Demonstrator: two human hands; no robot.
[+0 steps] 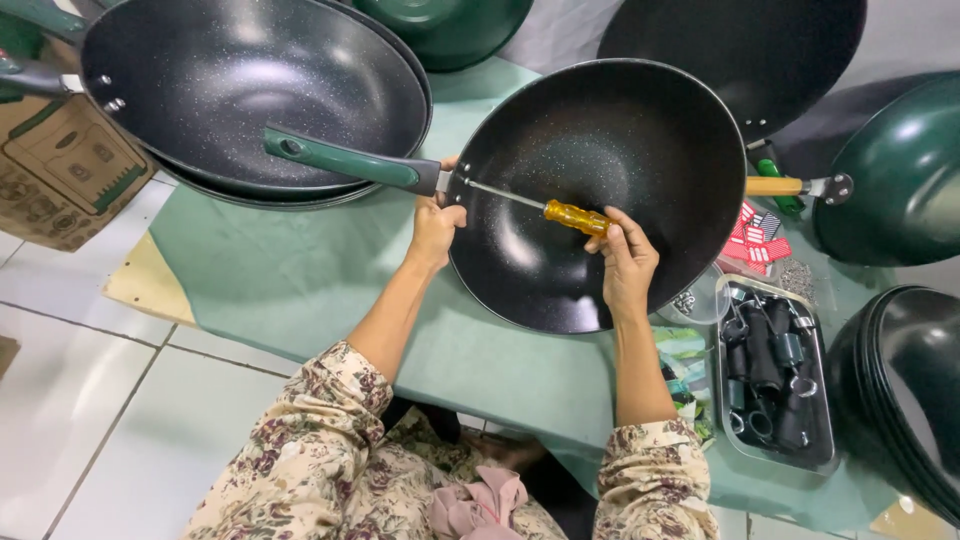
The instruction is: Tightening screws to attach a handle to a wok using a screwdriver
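1. Wok [600,190], black with a speckled non-stick inside, sits tilted on the green-covered bench [300,270]; it serves as the landmark for everything below.
2. At the wok's left rim, the left hand [436,225] is closed around the joint where the green handle [345,160] meets the pan, bracing it.
3. Inside the bowl, the right hand [625,262] is clamped on the amber grip of a screwdriver [545,207], whose steel shaft runs leftward across the bowl to the inner wall right at the handle joint.
4. Judging from this, the step in hand is working the screw that fixes the handle to the wok, driven from inside.
5. The next move looks to call for keeping the tip seated squarely in the screw head and turning the grip while the left hand stops handle and pan from twisting; a slip could scratch the coating.
6. Left of the wok and behind its handle lies a stack of like pans [250,90] with handles fitted.
7. Right of the wok, near its lower rim, a metal tray [826,455] holds dark handle fittings and ferrules; behind that lie red-and-white tags [757,240].
8. Further right are more green-backed pans [900,170], one with an orange-handled tool [775,186] beside it.
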